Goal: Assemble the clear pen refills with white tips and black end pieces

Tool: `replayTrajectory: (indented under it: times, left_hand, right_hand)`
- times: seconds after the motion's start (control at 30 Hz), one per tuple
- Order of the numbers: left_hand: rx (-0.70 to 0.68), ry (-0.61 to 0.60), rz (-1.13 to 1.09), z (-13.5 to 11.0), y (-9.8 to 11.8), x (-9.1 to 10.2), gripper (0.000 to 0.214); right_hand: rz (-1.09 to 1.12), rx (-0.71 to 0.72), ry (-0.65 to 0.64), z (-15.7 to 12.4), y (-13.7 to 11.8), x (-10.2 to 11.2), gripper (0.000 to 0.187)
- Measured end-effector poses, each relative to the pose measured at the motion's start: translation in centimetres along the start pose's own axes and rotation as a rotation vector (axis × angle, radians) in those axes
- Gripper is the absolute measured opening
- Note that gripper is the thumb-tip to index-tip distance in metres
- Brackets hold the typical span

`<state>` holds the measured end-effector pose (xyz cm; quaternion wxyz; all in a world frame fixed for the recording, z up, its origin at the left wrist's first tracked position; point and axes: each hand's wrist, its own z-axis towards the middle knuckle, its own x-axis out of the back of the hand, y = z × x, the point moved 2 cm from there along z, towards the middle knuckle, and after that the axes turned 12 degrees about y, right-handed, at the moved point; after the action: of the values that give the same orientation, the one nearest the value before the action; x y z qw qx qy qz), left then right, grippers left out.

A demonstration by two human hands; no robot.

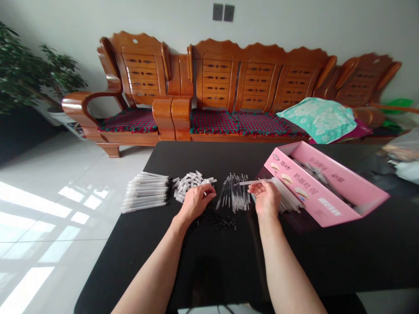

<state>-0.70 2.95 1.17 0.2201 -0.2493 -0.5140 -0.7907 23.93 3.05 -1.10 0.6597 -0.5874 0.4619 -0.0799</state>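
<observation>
My right hand (266,198) pinches a thin translucent pen barrel (246,183), which points left above the pile of pen refills (235,196). My left hand (198,199) is closed, thumb against fingers, at the right edge of a heap of white pen caps (189,181). What its fingertips hold, if anything, is too small to make out. Below it lie small black plugs (222,221), partly hidden by the hand. A stack of empty pen barrels (288,196) lies just right of my right hand. Assembled white pens with black ends (145,192) lie in a row at the left.
A pink open box (314,192) with things in plastic inside stands on the black table (229,266) at the right. Behind the table is a wooden sofa (216,78) with a turquoise cloth (322,120) on its seat. A potted plant (49,74) stands far left.
</observation>
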Motion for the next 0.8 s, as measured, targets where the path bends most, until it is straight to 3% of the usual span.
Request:
replayTrajectory:
  times: [0.47,0.7,0.8]
  left_hand:
    - [0.005,0.020,-0.164,0.0,0.6,-0.2,0.011]
    - [0.093,-0.046,-0.428,-0.6,0.7,-2.0,0.027]
    - [0.091,-0.035,-0.451,-0.7,0.5,-2.1,0.028]
  right_hand:
    - [-0.080,0.002,-0.135,-1.2,0.5,-0.9,0.018]
    - [-0.152,-0.161,-0.342,-2.8,1.8,-1.9,0.020]
    - [-0.121,-0.202,-0.354,-2.7,1.8,-1.9,0.018]
